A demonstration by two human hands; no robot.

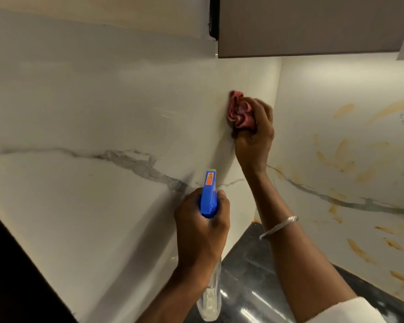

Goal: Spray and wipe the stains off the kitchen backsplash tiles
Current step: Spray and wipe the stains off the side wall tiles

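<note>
Far left: a dark edge [9,276] cuts off the marble-look backsplash [79,108]; what it is, unclear. Your left hand [201,227] grips the spray bottle [209,194] at the neck, blue head up. Its clear body is half hidden behind your wrist, the trigger out of sight. Your right hand [254,134] clenches a crumpled pink cloth [240,111], pressed to the glossy grey-veined tile just left of the corner. Metal bangle [278,227] on that wrist. Right panel: orange-brown streaked stains [359,250]. Dark polished countertop [247,287] below, cabinet [313,26] above.
</note>
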